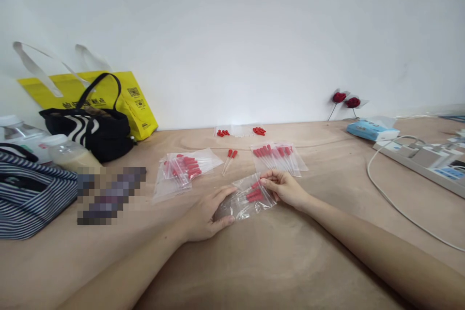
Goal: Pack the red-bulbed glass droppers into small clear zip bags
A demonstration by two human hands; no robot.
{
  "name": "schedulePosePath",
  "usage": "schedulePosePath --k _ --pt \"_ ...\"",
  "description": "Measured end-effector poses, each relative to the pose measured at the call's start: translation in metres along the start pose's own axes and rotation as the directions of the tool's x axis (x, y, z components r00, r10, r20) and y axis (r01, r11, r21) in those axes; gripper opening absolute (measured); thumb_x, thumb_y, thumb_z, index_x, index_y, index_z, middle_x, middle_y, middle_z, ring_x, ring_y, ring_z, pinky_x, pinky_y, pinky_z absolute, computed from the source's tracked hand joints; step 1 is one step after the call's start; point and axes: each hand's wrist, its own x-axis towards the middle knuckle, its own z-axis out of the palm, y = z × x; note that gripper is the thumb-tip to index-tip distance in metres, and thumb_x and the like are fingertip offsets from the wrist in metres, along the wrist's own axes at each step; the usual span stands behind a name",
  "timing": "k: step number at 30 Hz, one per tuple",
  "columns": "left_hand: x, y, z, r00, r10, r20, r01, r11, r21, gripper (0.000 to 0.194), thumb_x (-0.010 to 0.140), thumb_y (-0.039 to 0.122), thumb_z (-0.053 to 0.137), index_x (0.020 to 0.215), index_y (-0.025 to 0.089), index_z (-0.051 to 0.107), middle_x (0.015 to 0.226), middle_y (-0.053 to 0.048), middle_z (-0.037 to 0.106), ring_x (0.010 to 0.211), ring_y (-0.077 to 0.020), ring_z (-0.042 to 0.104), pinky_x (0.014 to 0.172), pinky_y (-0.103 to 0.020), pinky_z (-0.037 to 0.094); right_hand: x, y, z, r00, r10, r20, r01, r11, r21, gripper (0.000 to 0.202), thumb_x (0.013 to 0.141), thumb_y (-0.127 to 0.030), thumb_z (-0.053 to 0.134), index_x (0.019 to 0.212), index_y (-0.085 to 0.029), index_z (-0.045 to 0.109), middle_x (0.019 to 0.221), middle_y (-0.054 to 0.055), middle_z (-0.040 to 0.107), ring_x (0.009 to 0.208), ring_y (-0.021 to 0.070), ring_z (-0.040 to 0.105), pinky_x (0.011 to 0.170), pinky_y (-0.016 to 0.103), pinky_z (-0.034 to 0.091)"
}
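Note:
A clear plastic bag [241, 206] holding several red-capped droppers [255, 195] lies between my hands. My left hand [209, 215] holds its left end, thumb and fingers on either side. At the upper right corner, my right hand [283, 188] pinches the bag's edge. Just beyond, two loose droppers [229, 160] lie side by side. More bags of red-capped droppers are on the left [189, 167] and on the right [276, 157].
Against the wall are further red caps [259, 131]. A yellow bag [141, 111], black bag [105, 135], bottles and striped bag [36, 203] stand left. Roses [352, 102], a blue tissue pack [370, 130], a power strip [428, 167] and white cable are on the right.

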Motion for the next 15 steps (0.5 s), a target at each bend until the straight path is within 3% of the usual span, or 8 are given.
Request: schedulePosePath --k 2,7,9,11,15 --pt "0.0 0.0 0.0 1.0 -0.011 0.005 0.011 1.0 0.008 0.055 0.083 0.039 0.048 0.131 0.023 0.028 0.136 -0.007 0.036 0.123 -0.024 0.035 0.102 -0.042 0.031 0.0 0.002 0.001 0.999 -0.003 0.042 0.005 0.999 -0.054 0.03 0.068 -0.048 0.059 0.076 -0.018 0.061 0.055 -0.003 0.058 0.036 0.0061 0.04 0.036 0.02 0.03" --pt "0.0 -0.001 -0.001 1.0 0.003 -0.001 -0.003 1.0 0.001 0.054 0.082 0.037 0.048 0.131 0.024 0.03 0.136 -0.007 0.037 0.123 -0.0243 0.036 0.102 -0.042 0.031 0.009 -0.006 -0.014 0.972 -0.106 0.208 0.172 0.926 -0.335 0.019 0.071 -0.033 0.056 0.065 -0.019 0.067 0.065 0.0 0.064 0.057 0.0125 0.054 0.051 0.023 0.041" --pt "-0.001 -0.001 -0.001 1.0 0.014 0.003 -0.014 1.0 -0.004 0.053 0.082 0.037 0.049 0.13 0.024 0.031 0.136 -0.007 0.037 0.123 -0.0247 0.036 0.102 -0.042 0.031 0.025 -0.014 -0.023 0.985 -0.12 0.127 0.166 0.868 -0.468 0.016 0.07 -0.028 0.056 0.061 -0.019 0.066 0.058 -0.001 0.062 0.057 0.0131 0.054 0.054 0.024 0.041" --pt "-0.001 -0.001 -0.001 1.0 0.01 0.009 -0.01 1.0 -0.006 0.053 0.082 0.037 0.049 0.13 0.024 0.032 0.136 -0.007 0.037 0.122 -0.0249 0.036 0.102 -0.042 0.031 0.048 -0.02 -0.027 0.982 -0.183 -0.036 0.131 0.812 -0.568 0.014 0.069 -0.025 0.056 0.062 -0.018 0.065 0.059 -0.001 0.061 0.058 0.013 0.054 0.057 0.024 0.041" --pt "-0.002 0.001 -0.002 1.0 -0.011 -0.001 0.011 1.0 -0.008 0.051 0.081 0.036 0.05 0.128 0.025 0.034 0.135 -0.006 0.039 0.123 -0.0245 0.036 0.102 -0.043 0.031 0.101 -0.024 -0.009 0.971 -0.229 -0.075 0.14 0.791 -0.596 0.012 0.068 -0.015 0.056 0.074 -0.016 0.067 0.076 0.003 0.066 0.069 0.0141 0.056 0.069 0.026 0.042"
